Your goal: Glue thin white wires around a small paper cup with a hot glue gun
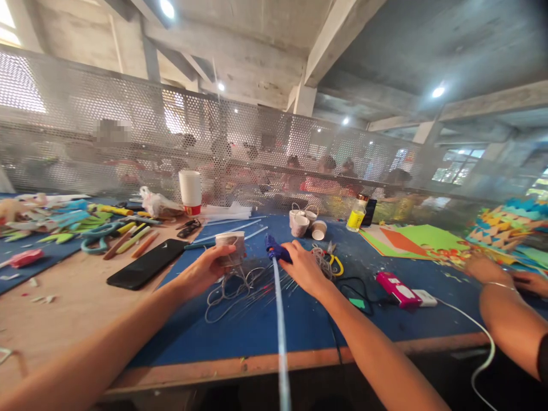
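My left hand (209, 262) grips a small paper cup (233, 245) by its left side, above the blue mat. Close to the cup's right, my right hand (302, 264) is wrapped round a dark blue glue gun (274, 249). A long translucent glue stick (280, 325) runs from the gun down toward the camera. Loops of grey cord (229, 291) and thin wires lie under and between my hands. Behind them stand several small cups (299, 224), one tipped on its side.
Left are a black phone (148, 264), scissors (96, 237) and a tall white cup (190, 191). Right lie yellow-handled pliers (336, 264), a yellow bottle (356, 216), a pink device (398, 290) with a white cable, and coloured paper (423, 237). Another person's arm (505, 308) rests far right.
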`<control>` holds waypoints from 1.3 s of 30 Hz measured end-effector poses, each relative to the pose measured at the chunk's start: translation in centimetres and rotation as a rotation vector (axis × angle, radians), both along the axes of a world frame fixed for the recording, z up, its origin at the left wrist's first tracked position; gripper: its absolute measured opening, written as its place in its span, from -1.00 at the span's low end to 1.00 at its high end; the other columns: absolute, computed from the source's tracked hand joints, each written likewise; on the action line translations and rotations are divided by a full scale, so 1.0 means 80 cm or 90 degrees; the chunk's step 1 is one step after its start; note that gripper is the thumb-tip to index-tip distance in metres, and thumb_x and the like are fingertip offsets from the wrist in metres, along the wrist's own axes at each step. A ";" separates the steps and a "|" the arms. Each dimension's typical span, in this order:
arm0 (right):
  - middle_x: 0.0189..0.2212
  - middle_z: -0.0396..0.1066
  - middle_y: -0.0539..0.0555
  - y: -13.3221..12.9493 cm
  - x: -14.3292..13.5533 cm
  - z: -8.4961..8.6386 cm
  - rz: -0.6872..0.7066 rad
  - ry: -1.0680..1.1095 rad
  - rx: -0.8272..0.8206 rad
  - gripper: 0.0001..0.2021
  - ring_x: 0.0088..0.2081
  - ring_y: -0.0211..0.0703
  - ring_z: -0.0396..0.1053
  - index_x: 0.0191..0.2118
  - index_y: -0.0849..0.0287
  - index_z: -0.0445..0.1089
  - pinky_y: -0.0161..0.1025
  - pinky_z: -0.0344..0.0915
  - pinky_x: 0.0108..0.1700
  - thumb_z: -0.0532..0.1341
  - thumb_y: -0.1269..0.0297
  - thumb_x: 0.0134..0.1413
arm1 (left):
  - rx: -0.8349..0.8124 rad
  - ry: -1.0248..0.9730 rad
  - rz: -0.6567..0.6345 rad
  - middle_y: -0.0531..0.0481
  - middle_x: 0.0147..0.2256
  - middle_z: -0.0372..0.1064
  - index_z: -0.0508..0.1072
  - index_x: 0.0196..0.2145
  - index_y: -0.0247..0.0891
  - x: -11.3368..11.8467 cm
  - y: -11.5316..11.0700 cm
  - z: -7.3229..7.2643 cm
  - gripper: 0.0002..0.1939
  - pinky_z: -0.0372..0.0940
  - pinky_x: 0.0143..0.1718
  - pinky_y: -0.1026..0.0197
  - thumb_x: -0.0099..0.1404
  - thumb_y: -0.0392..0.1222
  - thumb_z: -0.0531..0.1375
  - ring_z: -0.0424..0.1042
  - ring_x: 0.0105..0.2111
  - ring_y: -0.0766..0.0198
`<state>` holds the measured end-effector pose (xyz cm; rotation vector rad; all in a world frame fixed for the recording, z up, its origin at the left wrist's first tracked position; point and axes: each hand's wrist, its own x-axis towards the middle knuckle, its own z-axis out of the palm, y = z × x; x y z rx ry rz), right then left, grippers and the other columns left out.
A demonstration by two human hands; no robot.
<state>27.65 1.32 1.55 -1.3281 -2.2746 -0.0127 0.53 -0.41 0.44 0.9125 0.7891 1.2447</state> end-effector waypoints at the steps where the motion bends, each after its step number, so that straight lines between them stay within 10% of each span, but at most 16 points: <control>1: -0.08 0.43 0.14 0.002 0.000 0.000 0.013 0.063 0.006 -0.74 -0.14 -0.07 0.47 0.04 0.15 0.40 -0.22 0.31 -0.11 0.21 0.22 0.28 | -0.004 -0.005 -0.002 -0.17 -0.14 0.62 0.59 -0.08 -0.32 0.000 0.000 0.000 -0.73 0.48 -0.10 0.18 0.24 -0.27 0.29 0.59 -0.15 0.13; 10: -0.42 0.43 -0.02 -0.026 -0.017 0.012 0.219 0.330 -0.109 -0.68 -0.37 -0.21 0.35 -0.30 0.14 0.47 -0.31 0.24 -0.29 0.25 -0.04 0.23 | -0.009 -0.004 -0.045 -0.18 -0.10 0.61 0.59 -0.06 -0.30 0.001 -0.004 0.001 -0.70 0.43 -0.07 0.17 0.24 -0.23 0.28 0.57 -0.12 0.11; 39: -0.44 0.24 -0.05 -0.029 -0.022 0.012 0.230 0.287 -0.068 -0.60 -0.41 -0.25 0.24 -0.43 0.12 0.26 -0.31 0.16 -0.30 0.24 -0.08 0.24 | 0.025 0.041 -0.079 -0.16 -0.13 0.61 0.63 -0.13 -0.23 0.003 -0.005 -0.002 -0.72 0.42 -0.06 0.13 0.19 -0.19 0.30 0.56 -0.12 0.05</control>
